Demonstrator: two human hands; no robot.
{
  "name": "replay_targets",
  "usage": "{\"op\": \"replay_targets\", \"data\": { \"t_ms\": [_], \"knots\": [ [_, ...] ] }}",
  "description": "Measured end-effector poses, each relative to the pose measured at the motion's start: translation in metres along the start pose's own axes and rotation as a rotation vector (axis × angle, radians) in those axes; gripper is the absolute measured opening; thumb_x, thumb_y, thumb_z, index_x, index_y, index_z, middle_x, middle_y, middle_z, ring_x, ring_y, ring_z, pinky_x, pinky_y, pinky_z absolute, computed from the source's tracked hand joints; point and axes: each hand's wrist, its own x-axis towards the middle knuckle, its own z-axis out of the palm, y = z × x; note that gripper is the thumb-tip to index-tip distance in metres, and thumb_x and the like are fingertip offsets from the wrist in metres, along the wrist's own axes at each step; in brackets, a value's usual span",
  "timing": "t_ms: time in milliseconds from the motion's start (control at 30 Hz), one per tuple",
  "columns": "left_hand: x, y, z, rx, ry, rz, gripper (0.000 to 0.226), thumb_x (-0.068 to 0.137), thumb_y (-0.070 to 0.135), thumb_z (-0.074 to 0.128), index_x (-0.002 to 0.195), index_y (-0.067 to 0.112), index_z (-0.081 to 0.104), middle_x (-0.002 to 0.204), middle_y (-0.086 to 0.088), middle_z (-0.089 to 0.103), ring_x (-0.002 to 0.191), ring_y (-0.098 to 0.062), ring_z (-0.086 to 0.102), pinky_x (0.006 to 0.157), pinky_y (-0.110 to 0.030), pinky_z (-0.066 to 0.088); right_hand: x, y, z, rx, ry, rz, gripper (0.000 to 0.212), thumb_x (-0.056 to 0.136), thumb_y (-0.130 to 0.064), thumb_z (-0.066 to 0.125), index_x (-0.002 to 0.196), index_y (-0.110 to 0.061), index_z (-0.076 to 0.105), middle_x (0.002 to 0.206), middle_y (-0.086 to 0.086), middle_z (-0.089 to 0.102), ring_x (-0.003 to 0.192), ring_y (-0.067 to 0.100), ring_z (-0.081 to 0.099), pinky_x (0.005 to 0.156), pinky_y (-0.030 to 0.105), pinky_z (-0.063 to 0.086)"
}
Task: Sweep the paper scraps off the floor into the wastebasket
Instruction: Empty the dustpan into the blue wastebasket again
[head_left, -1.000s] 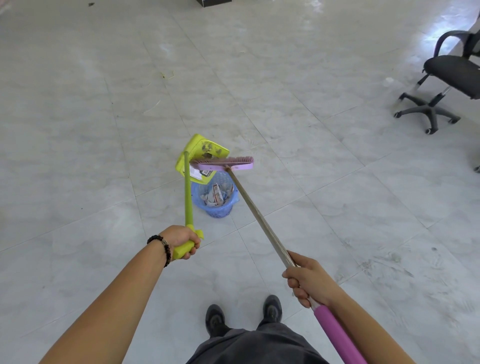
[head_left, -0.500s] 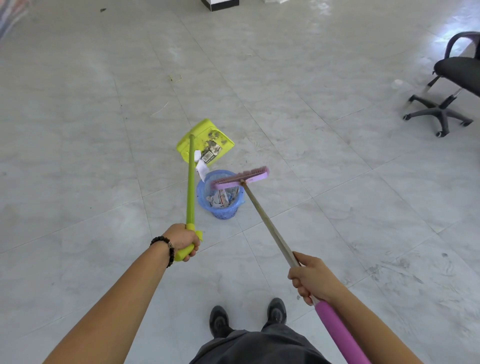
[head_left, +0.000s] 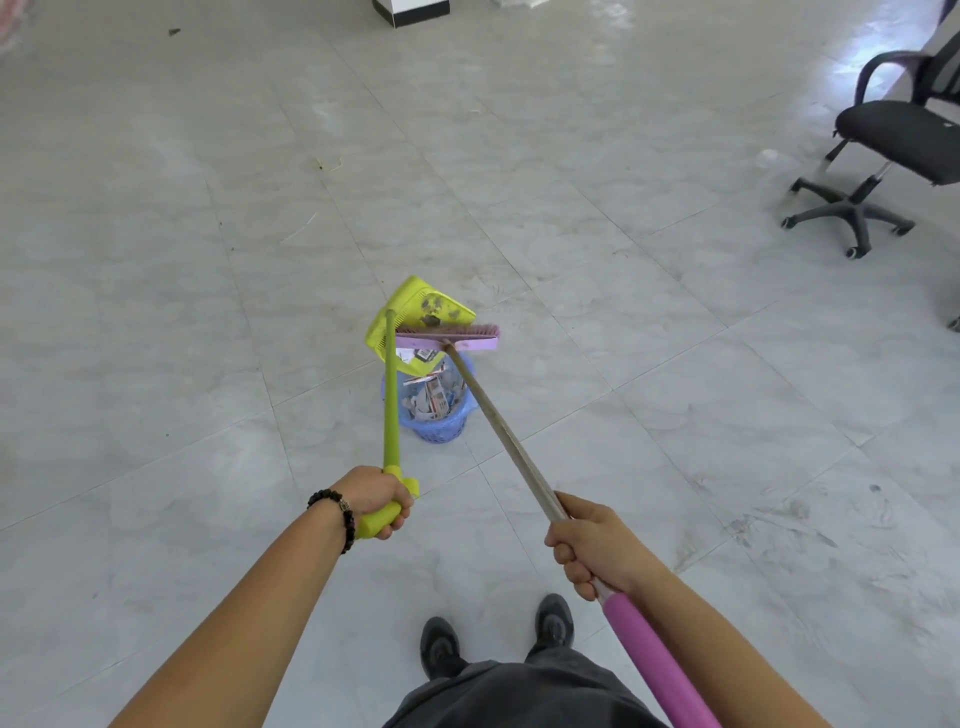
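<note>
Two long-handled tools converge at frame centre over a grey marbled tile floor (head_left: 675, 364). A black swivel office chair (head_left: 893, 150) stands well apart at upper right; a black-and-white box at the top edge is cut off.

The small round blue plastic lattice wastebasket (head_left: 439, 423) sits straight ahead of the feet, above both hands in the frame. A lime-green plastic dustpan (head_left: 418, 306) is tilted over its far rim. Its green pole runs nearly vertical in the frame down to the left hand (head_left: 376, 501), which is wrapped tight round the grip. The right hand (head_left: 597, 548) is fisted on the bare metal shaft of a purple-headed push broom (head_left: 447, 339). That shaft slants up-left, and the head lies across the pan's mouth. The left hand is slightly nearer the basket.

Printed paper scraps (head_left: 431, 400) fill the basket. A few sit at the pan's lip, partly hidden by the broom head. Dark marks inside the pan may be dirt; unclear.
</note>
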Motion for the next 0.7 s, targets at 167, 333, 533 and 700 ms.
{"op": "replay_targets", "data": {
  "t_ms": [167, 333, 533, 700],
  "knots": [
    [0.004, -0.001, -0.005, -0.046, 0.003, -0.015, 0.016, 0.090, -0.006, 0.053, 0.105, 0.000, 0.056, 0.066, -0.013, 0.052, 0.047, -0.020, 0.049, 0.034, -0.017, 0.036, 0.006, 0.002, 0.006, -0.161, 0.053, 0.019, 0.034, 0.082, -0.001, 0.047, 0.114, 0.000, 0.057, 0.059, 0.004, 0.045, 0.040, 0.012, 0.037, 0.039, 0.021, 0.033],
    [0.004, -0.008, -0.011, -0.044, 0.000, -0.023, 0.015, 0.090, -0.005, 0.053, 0.105, -0.001, 0.056, 0.066, -0.012, 0.052, 0.049, -0.020, 0.048, 0.035, -0.018, 0.036, -0.002, 0.004, -0.013, -0.058, 0.038, 0.073, 0.027, 0.084, 0.003, 0.049, 0.109, 0.005, 0.058, 0.052, 0.001, 0.045, 0.039, 0.011, 0.034, 0.036, 0.019, 0.030],
    [0.007, -0.006, -0.001, -0.038, -0.005, -0.032, 0.010, 0.091, -0.006, 0.051, 0.092, 0.003, 0.055, 0.064, -0.011, 0.050, 0.050, -0.020, 0.046, 0.039, -0.019, 0.033, -0.011, 0.003, -0.015, 0.014, -0.021, 0.020, 0.030, 0.087, 0.005, 0.049, 0.098, -0.019, 0.062, 0.053, 0.001, 0.043, 0.039, 0.011, 0.032, 0.034, 0.018, 0.029],
    [0.001, 0.002, 0.009, -0.064, -0.013, 0.001, 0.009, 0.091, -0.006, 0.052, 0.092, 0.001, 0.057, 0.066, -0.012, 0.051, 0.050, -0.020, 0.047, 0.037, -0.018, 0.034, 0.004, -0.006, 0.004, -0.087, -0.004, 0.022, 0.026, 0.085, 0.001, 0.048, 0.101, -0.014, 0.062, 0.055, 0.001, 0.045, 0.040, 0.011, 0.035, 0.037, 0.020, 0.031]
  ]
}}
